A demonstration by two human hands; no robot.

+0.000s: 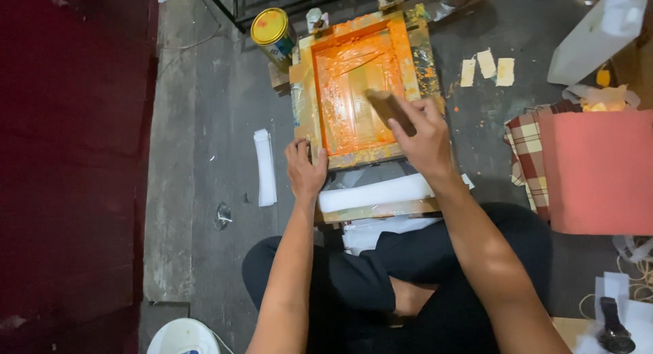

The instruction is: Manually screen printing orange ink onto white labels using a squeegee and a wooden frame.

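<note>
**Orange ink, wooden frame, two hands at the floor**

Grey concrete floor (204,123), stained and flecked with orange, bordered at left by a dark red wall. Seated cross-legged on it, in black clothing, knees filling the near foreground. White bucket rim (182,337) at the bottom edge, a dark wristwatch (614,327) on pale paper at the bottom right.

Just past the knees, a white strip of fabric (381,192) lying under the near edge of a wooden screen frame (309,109). Left hand (305,169) pressed on the frame's near left corner, fingers curled over the wood, grip clenched on the frame. Right hand (425,140) over the near right part of the screen, grip closed around a brown wooden squeegee (388,109), its blade tilted and resting on the orange ink (347,95) spread across the mesh.

Left of the frame, a slim stack of white strips (264,167). Right of it, a salmon-pink cloth (598,170) over a checked fabric (527,157).

Farther off, a yellow-lidded tin (271,27) beside the frame's far left corner, three pale tape pieces (486,67) on the floor, and a white jug (598,34) at the top right
</note>
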